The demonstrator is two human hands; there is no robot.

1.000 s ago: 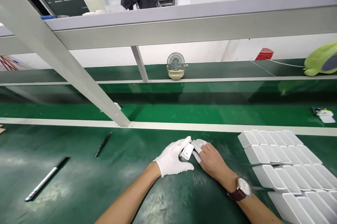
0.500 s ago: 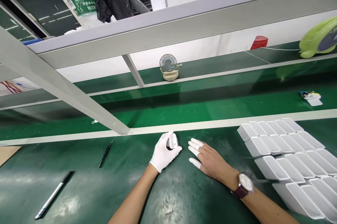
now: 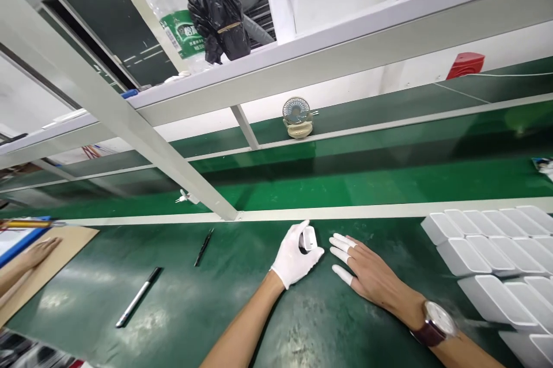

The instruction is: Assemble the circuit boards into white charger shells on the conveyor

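Note:
My left hand (image 3: pixel 296 257), in a white glove, is closed round a small white plastic housing (image 3: pixel 309 238); its lower side is hidden by the fingers. A small dark mark shows on the housing's face. Just to the right, my right hand (image 3: pixel 365 267) rests low over the green tabletop, empty, its fingers stretched out and apart. White finger cots cover several of its fingertips, and a watch (image 3: pixel 438 319) is on that wrist. Rows of white open-topped plastic trays (image 3: pixel 464 255) stand on the tabletop to the right of this hand.
A silver marker (image 3: pixel 138 298) and a black pen (image 3: pixel 204 247) lie to the left. Another person's hand (image 3: pixel 41 253) rests on brown cardboard (image 3: pixel 71 247) at far left. A slanting metal post (image 3: pixel 173 163) meets the table rail. A small fan (image 3: pixel 298 117) stands under the shelf (image 3: pixel 324 68).
The view has swung left, so everything sits further right and the other person's hand and cardboard show. My left hand keeps the housing; my right hand stays open beside it.

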